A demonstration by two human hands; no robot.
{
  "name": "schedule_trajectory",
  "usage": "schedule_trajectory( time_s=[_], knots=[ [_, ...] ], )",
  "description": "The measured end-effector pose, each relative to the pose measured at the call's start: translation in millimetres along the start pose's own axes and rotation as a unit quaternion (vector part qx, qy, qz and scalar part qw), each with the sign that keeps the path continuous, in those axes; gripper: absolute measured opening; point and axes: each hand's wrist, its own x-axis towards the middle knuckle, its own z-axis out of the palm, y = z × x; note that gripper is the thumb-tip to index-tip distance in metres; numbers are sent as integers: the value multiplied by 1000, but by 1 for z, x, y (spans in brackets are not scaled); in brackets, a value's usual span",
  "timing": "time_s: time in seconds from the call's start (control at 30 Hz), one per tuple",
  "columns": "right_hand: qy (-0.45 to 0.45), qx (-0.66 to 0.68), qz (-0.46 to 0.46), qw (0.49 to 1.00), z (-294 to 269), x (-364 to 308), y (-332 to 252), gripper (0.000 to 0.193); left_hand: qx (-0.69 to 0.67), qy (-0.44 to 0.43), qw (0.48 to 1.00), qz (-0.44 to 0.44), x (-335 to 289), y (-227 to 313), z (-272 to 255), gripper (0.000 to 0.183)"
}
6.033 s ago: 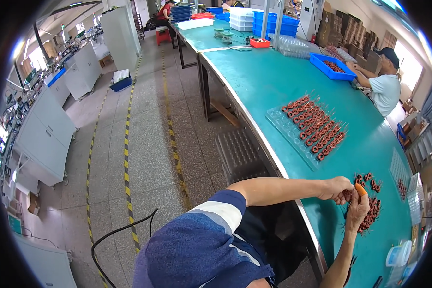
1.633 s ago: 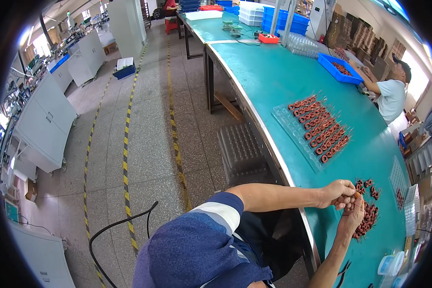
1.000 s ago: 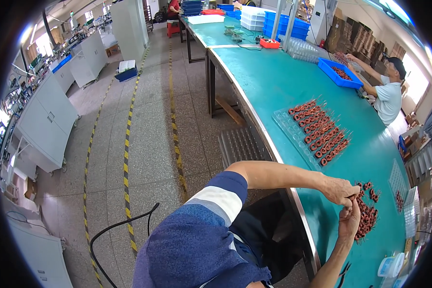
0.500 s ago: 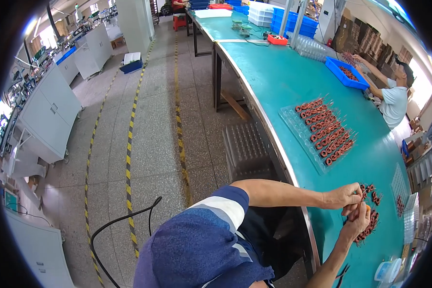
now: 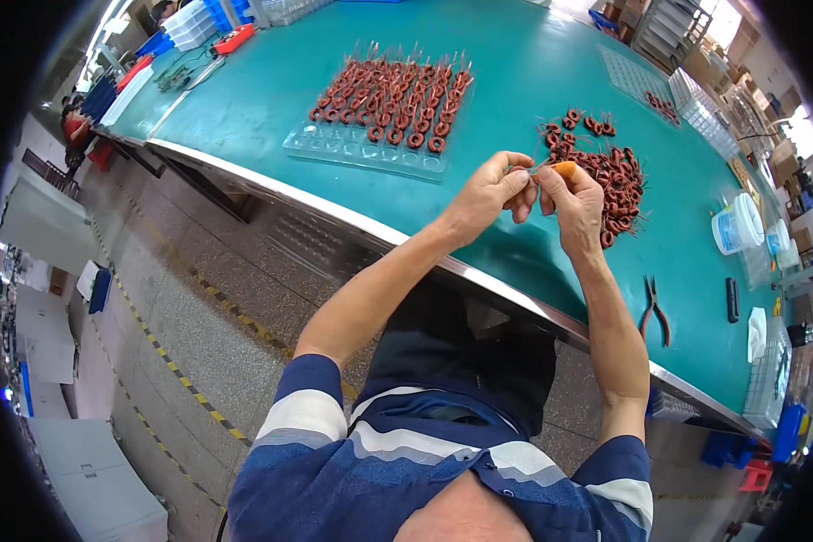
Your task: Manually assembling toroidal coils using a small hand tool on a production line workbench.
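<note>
Over the green table, my left hand [image 5: 494, 195] and my right hand [image 5: 576, 200] meet, thumbs and fingertips pinched together. A thin wire [image 5: 535, 169] shows between the fingertips; whatever else they hold is hidden by the fingers. Something orange covers a fingertip of my right hand. Just beyond and right of that hand lies a heap of copper-coloured wire-wound ring coils [image 5: 618, 185], with a few loose ones at its far side. To the left, a clear plastic tray [image 5: 334, 143] holds rows of similar coils [image 5: 393, 101], their wire ends sticking up; its near cups are bare.
Pliers [image 5: 657, 312] lie right of my right forearm. Beyond them are a black hand-sized object [image 5: 732, 300] and a white tub [image 5: 737, 224]. Another clear tray [image 5: 628, 77] with some coils lies at the far right. A red bin [image 5: 234, 40] stands far left.
My view has swung toward the table, so the filled tray now appears to the left. Both hands remain together beside the coil heap. The co-worker across the table has left the view.
</note>
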Motion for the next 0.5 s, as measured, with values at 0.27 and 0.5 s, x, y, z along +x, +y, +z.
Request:
schedule_trajectory(
  time_s=[0.27, 0.5],
  knots=[
    [57, -20, -28, 998, 1, -12, -7, 21, -3, 34, 999, -21, -7, 3, 1, 24],
    [1, -113, -54, 992, 5, -9, -10, 20, 160, -2, 987, -4, -11, 9, 1, 20]
  ],
)
